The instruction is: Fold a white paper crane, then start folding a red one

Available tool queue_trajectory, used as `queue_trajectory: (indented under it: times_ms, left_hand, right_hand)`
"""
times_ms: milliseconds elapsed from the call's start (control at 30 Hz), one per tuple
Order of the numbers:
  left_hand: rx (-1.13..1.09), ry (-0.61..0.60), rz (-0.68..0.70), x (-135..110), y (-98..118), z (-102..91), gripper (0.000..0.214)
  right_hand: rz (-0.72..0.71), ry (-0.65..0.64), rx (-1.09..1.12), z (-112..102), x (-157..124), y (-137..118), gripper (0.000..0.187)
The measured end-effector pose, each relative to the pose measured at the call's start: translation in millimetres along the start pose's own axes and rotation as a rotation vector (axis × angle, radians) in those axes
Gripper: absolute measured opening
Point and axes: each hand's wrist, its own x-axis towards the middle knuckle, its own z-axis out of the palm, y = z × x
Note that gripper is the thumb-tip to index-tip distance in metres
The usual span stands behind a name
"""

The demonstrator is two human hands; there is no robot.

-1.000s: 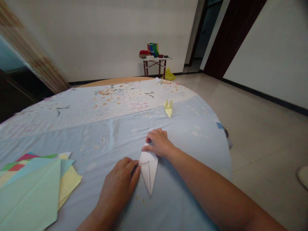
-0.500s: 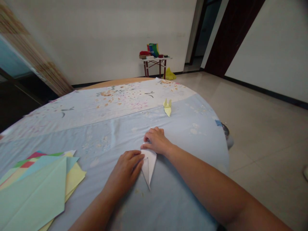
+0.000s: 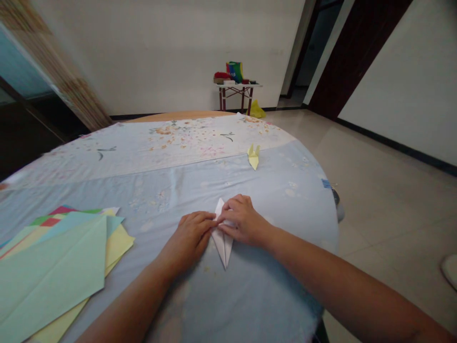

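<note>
A white folded paper [image 3: 223, 250] lies on the blue tablecloth in front of me, a narrow kite shape with pointed ends and a crease down its lower half. My left hand [image 3: 192, 237] rests on its left edge, fingers together and pressing it down. From the right, my right hand [image 3: 245, 223] pinches the paper near its middle, thumb and fingertips close to the left fingertips. The fingers cover the paper's central part. Farther off stands a small yellow folded paper figure [image 3: 253, 161] with two upright points.
A stack of coloured paper sheets [image 3: 67, 267] lies at the left, a pale green creased one on top. The round table's cloth [image 3: 285, 200] ends at the right above a tiled floor. A small side table [image 3: 238, 86] with a colourful bag stands by the wall.
My right hand has come down from the paper's top end to its middle, and the pointed top now shows. My left hand stays at the left edge. The view has shifted slightly.
</note>
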Motion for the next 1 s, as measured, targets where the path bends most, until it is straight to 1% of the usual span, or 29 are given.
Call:
queue_trajectory:
  times_ms: [100, 200, 367, 467, 600, 767, 900, 1000]
  left_hand:
    - [-0.014, 0.005, 0.001, 0, -1, -0.3, 0.029]
    - [-0.014, 0.008, -0.004, -1, -2, 0.1, 0.027]
    - [-0.043, -0.002, 0.012, -2, -4, -1.1, 0.026]
    - [-0.037, -0.014, 0.016, -2, -4, -2.0, 0.028]
    - [0.015, -0.018, -0.012, -2, 1, -0.1, 0.027]
    - [0.061, 0.009, -0.031, -2, 6, 5.9, 0.027]
    - [0.091, -0.007, -0.053, -3, 7, 8.2, 0.038]
    - [0.105, -0.021, -0.054, -2, 7, 8.4, 0.049]
  right_hand:
    - [-0.131, -0.037, -0.024, -3, -13, -8, 0.015]
    - [-0.189, -0.066, -0.028, -4, -19, -9, 0.016]
    - [-0.14, -0.018, 0.021, 0, -19, -3, 0.02]
    - [-0.132, -0.043, 0.033, 3, -20, 0, 0.021]
    - [-0.122, -0.09, 0.045, 4, -20, 1, 0.021]
    - [-0.127, -0.085, 0.054, 3, -20, -1, 0.022]
    - [-0.124, -0.075, 0.028, 4, -21, -2, 0.025]
    - [-0.139, -0.097, -0.007, 3, -21, -3, 0.029]
